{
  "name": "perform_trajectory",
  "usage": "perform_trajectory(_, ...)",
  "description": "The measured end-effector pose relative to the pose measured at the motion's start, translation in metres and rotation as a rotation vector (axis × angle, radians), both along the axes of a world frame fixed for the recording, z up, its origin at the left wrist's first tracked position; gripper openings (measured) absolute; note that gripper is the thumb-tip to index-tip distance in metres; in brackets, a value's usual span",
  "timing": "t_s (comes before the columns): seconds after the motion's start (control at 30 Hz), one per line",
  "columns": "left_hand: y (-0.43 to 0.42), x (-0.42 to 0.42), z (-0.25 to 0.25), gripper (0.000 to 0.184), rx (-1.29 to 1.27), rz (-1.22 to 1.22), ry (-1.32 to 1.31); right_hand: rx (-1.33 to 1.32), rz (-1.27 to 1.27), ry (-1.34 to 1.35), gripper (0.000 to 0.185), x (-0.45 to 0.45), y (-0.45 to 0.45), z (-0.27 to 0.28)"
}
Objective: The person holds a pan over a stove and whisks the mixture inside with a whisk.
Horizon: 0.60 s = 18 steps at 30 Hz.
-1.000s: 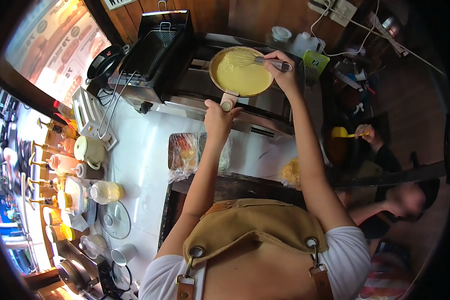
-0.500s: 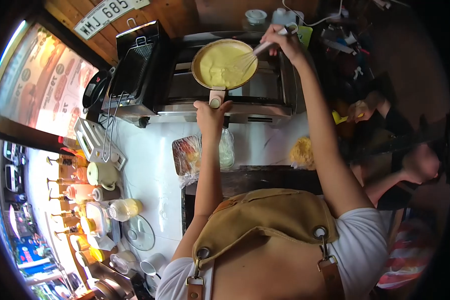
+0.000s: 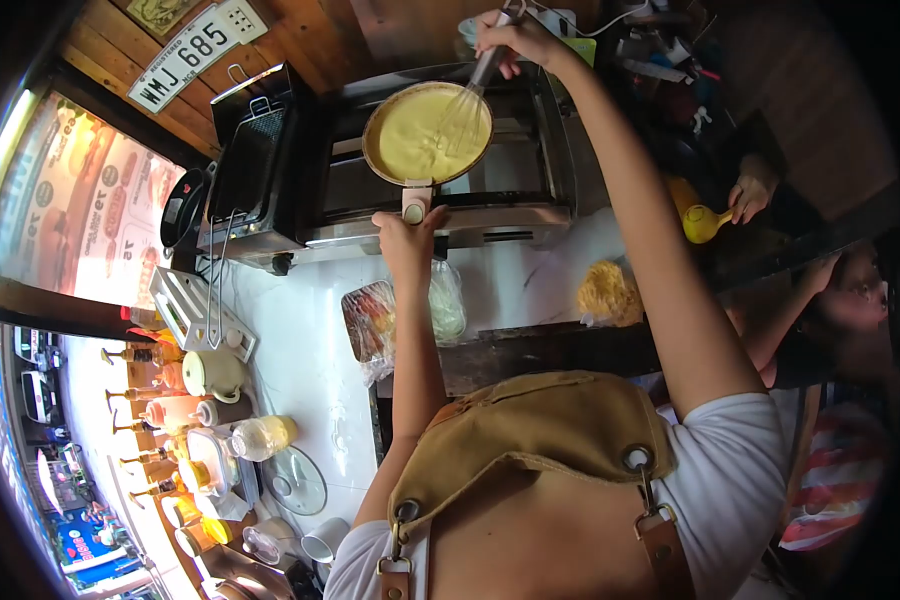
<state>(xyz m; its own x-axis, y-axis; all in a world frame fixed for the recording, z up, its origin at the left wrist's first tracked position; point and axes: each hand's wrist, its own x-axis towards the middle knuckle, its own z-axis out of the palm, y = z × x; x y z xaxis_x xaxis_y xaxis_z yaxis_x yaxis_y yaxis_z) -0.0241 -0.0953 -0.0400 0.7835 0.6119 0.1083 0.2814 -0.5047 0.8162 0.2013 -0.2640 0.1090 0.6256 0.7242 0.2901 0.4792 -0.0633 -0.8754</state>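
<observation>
Pan (image 3: 372,150) over cooktop (image 3: 518,150), black grill (image 3: 254,170) alongside

Glare (image 3: 82,400) whitens the left; right lies dim.

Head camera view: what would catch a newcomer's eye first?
Probably the yellow mixture in the pan at top centre: the left hand grips the pan's handle, and the right hand holds a whisk in the mixture. Next, likely the number plate, WMJ 685, on the wooden wall at upper left.
</observation>
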Motion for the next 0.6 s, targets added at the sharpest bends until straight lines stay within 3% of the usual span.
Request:
perform_trajectory(0.17,-0.001,0.000,0.005,0.064,0.017,0.019,0.025,-0.004,0.088,0.142,0.018,0.006,0.037,0.000)
perform_trajectory(0.37,0.001,0.002,0.002,0.065,-0.051,0.009,0.039,-0.235,0.183,0.183,0.016,0.019,0.058,0.020)
perform_trajectory(0.5,-0.002,0.000,0.005,0.064,0.017,0.024,-0.002,-0.360,0.121,0.021,0.020,0.020,0.087,0.033)
perform_trajectory(0.6,-0.005,-0.001,0.008,0.065,0.050,0.028,-0.017,-0.526,-0.066,-0.241,0.023,0.013,0.105,0.033)
